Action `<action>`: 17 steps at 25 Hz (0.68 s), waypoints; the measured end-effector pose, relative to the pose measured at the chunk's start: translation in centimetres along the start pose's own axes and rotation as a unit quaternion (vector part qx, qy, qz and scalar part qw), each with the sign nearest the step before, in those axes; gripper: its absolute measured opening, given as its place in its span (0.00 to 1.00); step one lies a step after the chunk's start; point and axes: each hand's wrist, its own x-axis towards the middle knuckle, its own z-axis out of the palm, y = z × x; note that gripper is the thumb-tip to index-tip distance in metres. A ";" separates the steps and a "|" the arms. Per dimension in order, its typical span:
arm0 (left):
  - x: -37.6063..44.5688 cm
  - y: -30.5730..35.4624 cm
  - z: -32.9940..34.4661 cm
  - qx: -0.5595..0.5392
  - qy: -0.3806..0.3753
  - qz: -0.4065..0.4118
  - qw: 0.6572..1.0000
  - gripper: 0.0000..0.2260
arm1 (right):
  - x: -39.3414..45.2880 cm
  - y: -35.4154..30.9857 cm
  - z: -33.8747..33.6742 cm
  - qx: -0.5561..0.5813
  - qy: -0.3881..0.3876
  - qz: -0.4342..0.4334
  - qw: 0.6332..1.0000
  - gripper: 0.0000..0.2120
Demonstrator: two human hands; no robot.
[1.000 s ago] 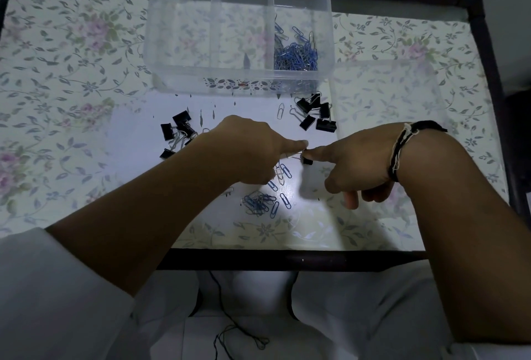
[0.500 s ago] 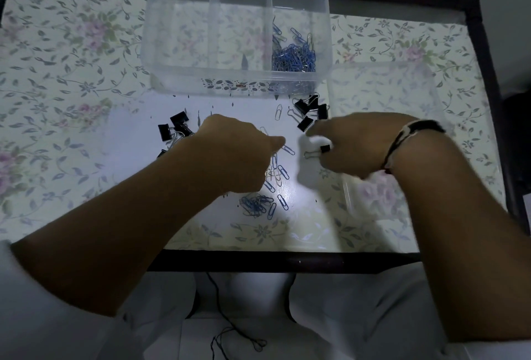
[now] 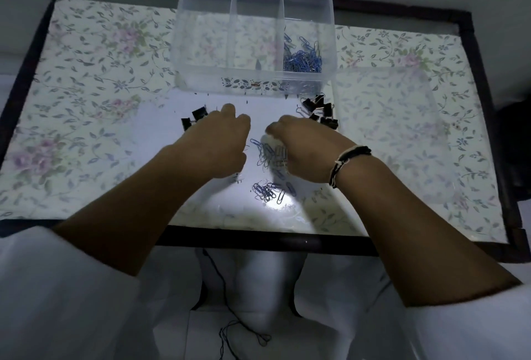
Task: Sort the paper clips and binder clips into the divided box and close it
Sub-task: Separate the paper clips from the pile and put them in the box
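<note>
Between the two hands, loose paper clips (image 3: 268,155) are lying on the table (image 3: 86,72), touching the right hand (image 3: 304,150) and nearer it than the left hand (image 3: 221,144); whether either is holding anything I cannot tell. The box (image 3: 255,83) is sitting beyond.

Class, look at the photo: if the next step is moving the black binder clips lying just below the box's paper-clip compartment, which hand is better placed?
The right hand: its knuckles lie next to that binder clip cluster; the left hand is farther off.
</note>
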 end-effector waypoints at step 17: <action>-2.0 0.2 2.9 -0.103 0.058 -0.015 0.993 0.21 | -0.9 -0.8 3.6 0.046 -0.007 0.108 0.993 0.43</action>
